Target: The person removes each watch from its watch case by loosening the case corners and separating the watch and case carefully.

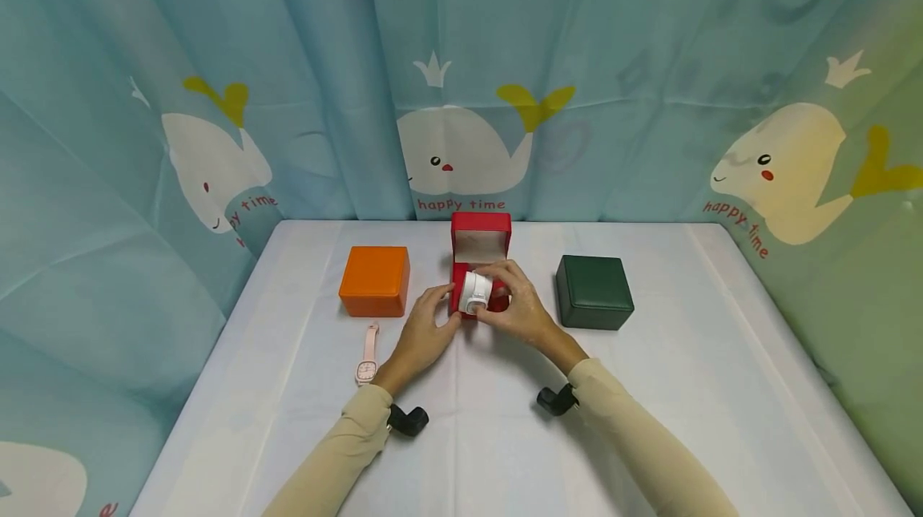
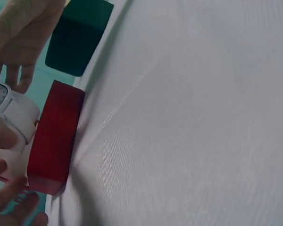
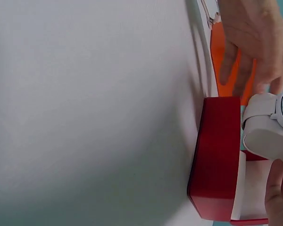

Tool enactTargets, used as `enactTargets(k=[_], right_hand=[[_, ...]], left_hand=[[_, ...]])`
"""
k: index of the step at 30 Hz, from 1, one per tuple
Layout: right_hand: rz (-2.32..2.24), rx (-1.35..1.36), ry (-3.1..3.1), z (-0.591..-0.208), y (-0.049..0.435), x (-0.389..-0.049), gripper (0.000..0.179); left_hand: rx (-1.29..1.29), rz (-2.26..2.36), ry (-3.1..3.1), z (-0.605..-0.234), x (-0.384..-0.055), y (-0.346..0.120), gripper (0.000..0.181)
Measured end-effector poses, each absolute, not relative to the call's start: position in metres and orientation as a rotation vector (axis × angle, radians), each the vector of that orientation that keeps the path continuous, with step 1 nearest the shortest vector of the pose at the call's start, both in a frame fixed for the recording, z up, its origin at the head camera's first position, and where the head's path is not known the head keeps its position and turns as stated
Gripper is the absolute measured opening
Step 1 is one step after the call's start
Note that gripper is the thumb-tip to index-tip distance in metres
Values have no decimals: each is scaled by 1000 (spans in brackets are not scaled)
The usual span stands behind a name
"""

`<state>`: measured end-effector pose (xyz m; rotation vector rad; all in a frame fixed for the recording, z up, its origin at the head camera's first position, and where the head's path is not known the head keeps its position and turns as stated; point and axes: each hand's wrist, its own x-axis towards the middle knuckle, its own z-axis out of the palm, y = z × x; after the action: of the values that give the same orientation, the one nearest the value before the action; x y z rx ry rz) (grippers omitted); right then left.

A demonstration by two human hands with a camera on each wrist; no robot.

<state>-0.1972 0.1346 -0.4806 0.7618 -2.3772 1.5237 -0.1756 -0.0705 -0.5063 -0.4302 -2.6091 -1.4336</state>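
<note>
A white watch [image 1: 473, 305] is wrapped round a white watch cushion [image 1: 474, 284], tilted over the red watch box [image 1: 481, 222]. My right hand [image 1: 525, 312] holds the cushion between thumb and fingers. The box's lid stands up, showing a pale lining. At its left side is my left hand [image 1: 424, 333], with fingers spread and fingertips near the box's edge and the cushion. In the right wrist view, the left hand's fingertips are right at the end of the cushion [image 3: 262, 136]. The box's inside is partly hidden by the hands.
A closed orange box [image 1: 374, 280] stands left of the red one, with a pink watch [image 1: 368, 357] lying in front of it. To the right is a closed dark green box [image 1: 594, 292]. Behind the white-covered table [image 1: 685, 437] hangs a blue-green whale-print curtain [image 1: 627, 140].
</note>
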Motion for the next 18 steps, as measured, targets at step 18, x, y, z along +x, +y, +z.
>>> enactTargets(k=[18], right_hand=[[1578, 810, -2469, -480, 137, -184, 54]], left_hand=[[-426, -2100, -2338, -495, -164, -73, 40]])
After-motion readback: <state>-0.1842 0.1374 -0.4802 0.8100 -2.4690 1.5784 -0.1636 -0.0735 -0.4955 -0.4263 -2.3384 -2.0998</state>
